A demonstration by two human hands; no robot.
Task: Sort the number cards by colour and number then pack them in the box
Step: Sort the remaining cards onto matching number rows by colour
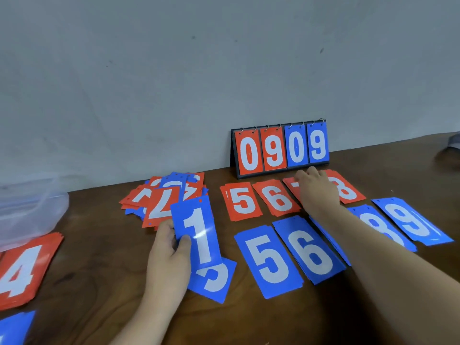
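Number cards (271,260) on brown table (99,257) by grey wall (174,70), left hand (166,255) pinching blue 1 card (196,232), right hand (317,192) flat, fingers together, on red 7 card (291,184).

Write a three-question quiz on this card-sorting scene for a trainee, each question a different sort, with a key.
1. True or false: the left hand holds a blue 1 card.
2. Which red pile does the right hand rest on?
A. red 5 pile
B. red 6 pile
C. the pile between the red 6 pile and the red 8 pile
3. Fill in: the flip scoreboard against the wall reads ____.

Key:
1. True.
2. C; the hand covers most of its digit.
3. 0909, two red digits and then two blue.
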